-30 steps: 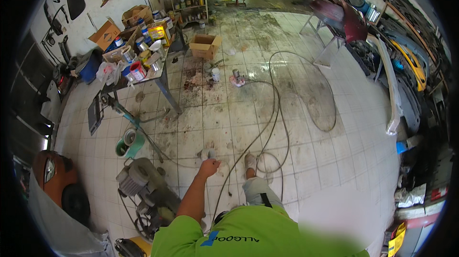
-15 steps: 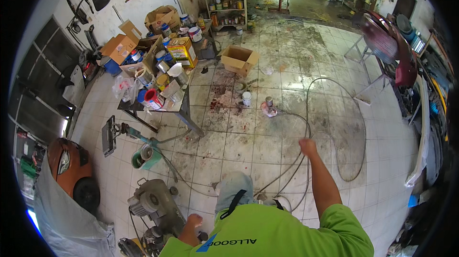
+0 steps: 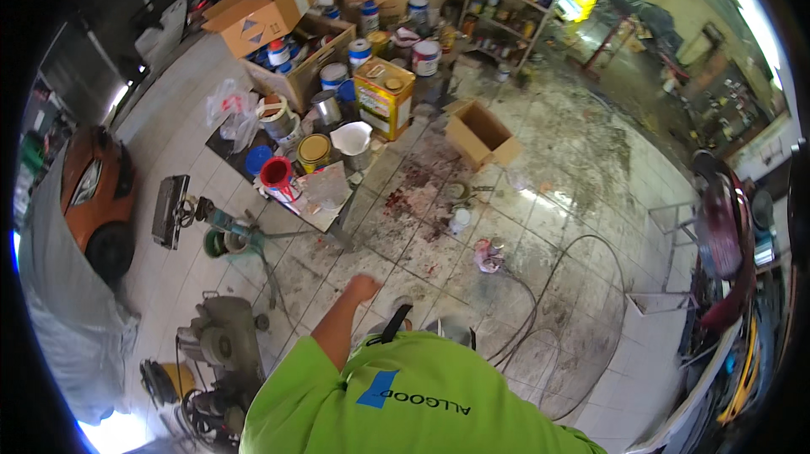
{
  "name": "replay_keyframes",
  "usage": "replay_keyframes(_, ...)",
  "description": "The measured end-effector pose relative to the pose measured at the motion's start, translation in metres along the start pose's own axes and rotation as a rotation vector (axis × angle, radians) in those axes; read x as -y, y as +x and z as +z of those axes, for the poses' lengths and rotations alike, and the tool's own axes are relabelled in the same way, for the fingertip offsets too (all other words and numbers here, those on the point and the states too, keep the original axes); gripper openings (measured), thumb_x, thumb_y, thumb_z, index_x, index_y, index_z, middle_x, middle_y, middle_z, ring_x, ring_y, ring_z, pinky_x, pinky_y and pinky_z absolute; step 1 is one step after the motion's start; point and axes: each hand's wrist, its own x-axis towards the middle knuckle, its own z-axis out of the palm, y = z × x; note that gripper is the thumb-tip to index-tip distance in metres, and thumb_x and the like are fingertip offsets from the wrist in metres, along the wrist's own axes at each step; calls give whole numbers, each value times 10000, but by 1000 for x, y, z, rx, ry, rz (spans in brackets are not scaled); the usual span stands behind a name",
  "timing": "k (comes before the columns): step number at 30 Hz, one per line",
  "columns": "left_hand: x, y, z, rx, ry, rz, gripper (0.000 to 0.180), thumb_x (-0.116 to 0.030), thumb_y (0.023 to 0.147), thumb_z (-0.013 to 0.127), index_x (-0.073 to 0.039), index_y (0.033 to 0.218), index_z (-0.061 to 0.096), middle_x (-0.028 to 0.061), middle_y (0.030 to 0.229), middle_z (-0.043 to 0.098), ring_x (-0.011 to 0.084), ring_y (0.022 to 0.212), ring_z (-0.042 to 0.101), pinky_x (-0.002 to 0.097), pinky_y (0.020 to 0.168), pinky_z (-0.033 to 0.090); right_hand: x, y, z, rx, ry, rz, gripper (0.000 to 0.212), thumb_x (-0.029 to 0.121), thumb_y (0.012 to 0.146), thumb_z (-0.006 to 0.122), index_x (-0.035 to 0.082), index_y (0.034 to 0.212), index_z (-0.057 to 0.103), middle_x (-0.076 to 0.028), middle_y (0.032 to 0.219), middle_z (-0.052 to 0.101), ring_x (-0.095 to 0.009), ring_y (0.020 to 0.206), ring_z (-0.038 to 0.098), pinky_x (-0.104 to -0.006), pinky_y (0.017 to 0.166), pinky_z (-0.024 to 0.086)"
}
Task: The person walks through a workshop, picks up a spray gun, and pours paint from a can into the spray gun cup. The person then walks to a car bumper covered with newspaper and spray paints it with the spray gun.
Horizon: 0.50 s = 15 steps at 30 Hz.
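Under me spreads the stained tiled floor, the biggest thing around. Off to my left sits an orange car, with a grey cover beside it. Ahead and left stands the worktop, crowded with containers; its near leg comes down just beyond my arm. The compressor stands on the floor at my left, nearer to me than the worktop. Past the worktop's right side, an open cardboard box rests on the tiles. Among the things on the worktop, the yellow rectangular tin is the bulkiest, upright near the far right. The red-lined can stands at the near edge, close to a can with a yellowish lid. A small white pot sits on the floor, nearer to me than the box. My left hand hangs over the tiles, near the worktop's leg but apart from it. Its fingers look curled inward; I can't tell whether they grip anything. My right hand is out of view.
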Motion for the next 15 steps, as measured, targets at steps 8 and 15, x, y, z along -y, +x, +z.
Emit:
replay_keyframes(8, -75, 118, -108, -489, -1269, -361, 344, -400, 907, 737, -71, 971, 662, 35, 746, 620, 159, 653, 620, 306, 566, 469, 152, 72, -106, 62, 44, 37, 260, 297, 940, 599, 82, 954, 744, -175, 946, 741, -352, 868, 710, -467, 753, 559)
replay_keyframes(15, -24, 122, -184, -1019, -1963, -953, 549, -584, 903, 706, -94, 1090, 545, 6, 854, 605, 154, 703, 607, 271, 547, 429, 455, 275, -317, -128, -787, -802, 204, 226, 931, 601, 67, 942, 728, -168, 919, 740, -340, 824, 710, -457, 734, 561)
